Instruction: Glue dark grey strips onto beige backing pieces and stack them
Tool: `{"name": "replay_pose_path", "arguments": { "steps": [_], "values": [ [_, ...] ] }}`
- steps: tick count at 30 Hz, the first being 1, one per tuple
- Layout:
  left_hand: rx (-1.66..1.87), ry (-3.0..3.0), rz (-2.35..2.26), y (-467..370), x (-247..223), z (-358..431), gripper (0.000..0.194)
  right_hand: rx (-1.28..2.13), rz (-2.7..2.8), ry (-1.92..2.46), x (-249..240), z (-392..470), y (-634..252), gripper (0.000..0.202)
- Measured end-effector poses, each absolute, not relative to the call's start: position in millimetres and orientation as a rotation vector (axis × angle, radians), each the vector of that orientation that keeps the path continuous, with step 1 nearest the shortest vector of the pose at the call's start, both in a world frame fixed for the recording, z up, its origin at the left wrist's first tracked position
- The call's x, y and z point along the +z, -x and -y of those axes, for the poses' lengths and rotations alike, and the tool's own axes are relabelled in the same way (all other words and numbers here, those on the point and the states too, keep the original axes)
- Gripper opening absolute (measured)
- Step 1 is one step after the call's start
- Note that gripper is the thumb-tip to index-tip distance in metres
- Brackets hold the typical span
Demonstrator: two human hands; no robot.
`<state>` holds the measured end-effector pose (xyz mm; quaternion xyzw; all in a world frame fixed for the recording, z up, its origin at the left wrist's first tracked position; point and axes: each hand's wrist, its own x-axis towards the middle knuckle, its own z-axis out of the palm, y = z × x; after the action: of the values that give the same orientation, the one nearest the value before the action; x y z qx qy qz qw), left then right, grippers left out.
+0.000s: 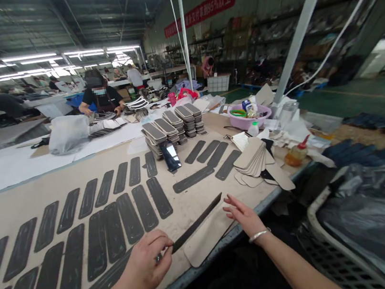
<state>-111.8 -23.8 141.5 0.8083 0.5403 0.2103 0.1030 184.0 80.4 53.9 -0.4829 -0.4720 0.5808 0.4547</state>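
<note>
My left hand pinches the near end of a dark, narrow strip-like panel, which looks tilted on its edge. Beside it, at the table's front edge, lies a beige panel with rounded corners. My right hand, a bracelet at its wrist, hovers by the far ends of both pieces with its fingers spread; whether a fingertip touches them is unclear. Left of my hands, rows of dark rounded panels with shiny surfaces lie flat on the beige table cover.
Stacked panels stand behind a leaning phone. Fanned beige pieces, a red-tipped amber bottle and a purple basin are at the right. A crate with plastic stands beside the table. A co-worker sits across.
</note>
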Motion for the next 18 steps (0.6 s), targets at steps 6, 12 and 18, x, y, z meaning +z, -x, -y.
{"name": "replay_pose_path", "arguments": {
  "steps": [6,12,18],
  "values": [
    [0.766,-2.050,-1.494,95.2,128.3,36.0,0.018,1.392,1.188,1.368,54.9,-78.9,-200.9,0.048],
    [0.804,-1.948,-1.381,82.6,124.7,53.8,0.013,1.472,1.199,1.475,45.0,-73.6,-212.3,0.048],
    [0.861,-1.884,-1.378,78.7,137.6,62.3,0.012,1.636,1.252,1.424,35.1,-66.9,-203.0,0.040]
  ]
}}
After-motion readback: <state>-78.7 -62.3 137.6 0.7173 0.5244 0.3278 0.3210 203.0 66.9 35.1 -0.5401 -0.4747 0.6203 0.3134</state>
